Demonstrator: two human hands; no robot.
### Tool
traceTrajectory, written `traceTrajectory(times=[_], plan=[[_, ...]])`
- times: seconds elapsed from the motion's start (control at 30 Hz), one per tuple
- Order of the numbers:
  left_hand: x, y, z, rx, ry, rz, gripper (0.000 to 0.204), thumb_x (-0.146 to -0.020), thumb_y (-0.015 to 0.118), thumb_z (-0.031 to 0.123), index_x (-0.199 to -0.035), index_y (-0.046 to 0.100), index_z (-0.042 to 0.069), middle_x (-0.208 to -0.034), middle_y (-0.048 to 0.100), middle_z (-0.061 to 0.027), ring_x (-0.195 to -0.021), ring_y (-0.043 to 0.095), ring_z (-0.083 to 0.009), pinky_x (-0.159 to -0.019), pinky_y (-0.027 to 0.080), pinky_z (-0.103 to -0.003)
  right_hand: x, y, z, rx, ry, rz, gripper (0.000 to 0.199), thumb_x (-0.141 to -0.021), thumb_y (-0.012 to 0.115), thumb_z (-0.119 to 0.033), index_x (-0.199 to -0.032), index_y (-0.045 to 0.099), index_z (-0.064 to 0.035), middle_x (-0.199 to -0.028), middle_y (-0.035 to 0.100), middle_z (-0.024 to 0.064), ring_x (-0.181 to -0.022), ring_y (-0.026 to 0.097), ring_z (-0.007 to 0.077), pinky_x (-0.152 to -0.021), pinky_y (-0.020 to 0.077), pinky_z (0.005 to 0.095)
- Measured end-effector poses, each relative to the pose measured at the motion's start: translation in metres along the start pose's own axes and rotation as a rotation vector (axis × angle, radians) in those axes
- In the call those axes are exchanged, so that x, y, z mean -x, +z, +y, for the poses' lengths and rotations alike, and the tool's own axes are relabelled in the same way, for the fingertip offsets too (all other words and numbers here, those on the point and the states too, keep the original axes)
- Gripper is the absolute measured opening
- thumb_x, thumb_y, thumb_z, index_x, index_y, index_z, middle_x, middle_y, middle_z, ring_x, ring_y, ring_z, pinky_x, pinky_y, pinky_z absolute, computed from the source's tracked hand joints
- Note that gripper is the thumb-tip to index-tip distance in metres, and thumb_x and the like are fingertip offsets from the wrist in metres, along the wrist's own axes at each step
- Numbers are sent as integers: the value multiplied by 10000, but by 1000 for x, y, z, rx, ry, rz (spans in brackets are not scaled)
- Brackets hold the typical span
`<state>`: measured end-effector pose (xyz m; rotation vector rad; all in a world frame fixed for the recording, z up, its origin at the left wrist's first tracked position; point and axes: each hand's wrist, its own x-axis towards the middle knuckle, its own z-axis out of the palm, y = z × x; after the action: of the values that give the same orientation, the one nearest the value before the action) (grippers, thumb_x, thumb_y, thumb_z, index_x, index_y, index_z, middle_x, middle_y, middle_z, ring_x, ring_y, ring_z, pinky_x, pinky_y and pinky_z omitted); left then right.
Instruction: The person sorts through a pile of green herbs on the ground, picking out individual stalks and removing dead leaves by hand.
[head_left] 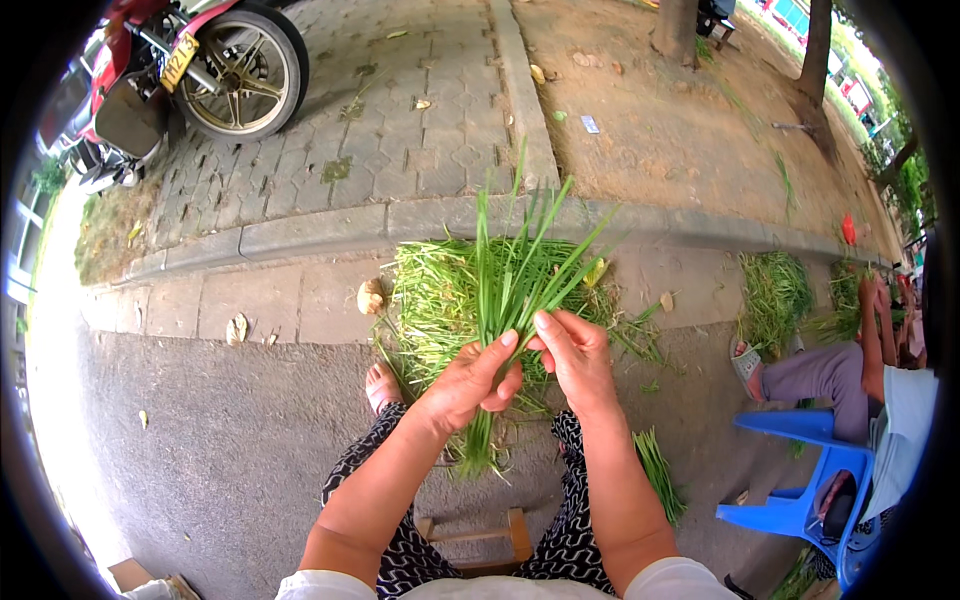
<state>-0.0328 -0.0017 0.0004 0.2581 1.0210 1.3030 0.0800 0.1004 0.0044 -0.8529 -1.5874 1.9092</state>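
My left hand (468, 385) is closed around the middle of a bunch of chives (508, 290), whose long green leaves fan out away from me. The lower ends of the bunch hang below that hand. At the bunch's right side, the thumb and fingers of my right hand (575, 355) pinch some of its leaves. Beneath both hands a wide heap of chives (432, 300) lies on the ground between my feet, against the kerb. A smaller bundle of chives (658, 475) rests on the ground by my right leg.
A stone kerb (310, 228) runs across beyond the heap. At the right, another person sits on a blue plastic chair (830, 465) near more green piles (775, 300). A red motorcycle (120, 75) stands at the far left. A wooden stool (518, 535) shows between my legs.
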Motion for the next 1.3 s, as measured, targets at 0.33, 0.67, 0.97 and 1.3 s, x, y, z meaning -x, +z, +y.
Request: traceTrajectory(times=[0.33, 0.67, 0.97, 1.3], plan=[[-5, -2, 1, 55, 32, 81, 333, -931, 431, 323, -849, 529, 15, -464, 403, 0, -356, 296, -80, -353, 233, -228, 5, -4, 0, -55, 36, 7, 243, -894, 540, -242, -796, 578, -23, -643, 525, -3, -487, 418, 43, -435, 327, 187], [-4, -7, 1, 186, 56, 68, 269, -933, 429, 317, -939, 500, 58, -521, 440, -14, -380, 300, -88, -376, 244, -234, 4, -3, 2, 11, 16, 2, 245, -892, 541, -230, -765, 571, -22, -620, 532, 10, -500, 452, 68, -460, 364, 206], [-4, -7, 1, 240, 41, 64, 257, -928, 434, 292, -945, 502, 44, -592, 527, -40, -382, 338, -87, -375, 279, -225, 4, -1, 0, -149, 31, 13, 279, -896, 531, -250, -767, 571, -6, -614, 546, 35, -495, 460, 87, -462, 376, 217], [-4, -4, 0, 71, 89, 63, 99, -834, 557, 133, -869, 552, 40, -614, 558, -28, -404, 370, -55, -374, 269, -212, 4, 2, 1, -69, -51, 33, 245, -898, 525, -210, -781, 573, -1, -620, 557, 37, -493, 467, 86, -469, 391, 213]])
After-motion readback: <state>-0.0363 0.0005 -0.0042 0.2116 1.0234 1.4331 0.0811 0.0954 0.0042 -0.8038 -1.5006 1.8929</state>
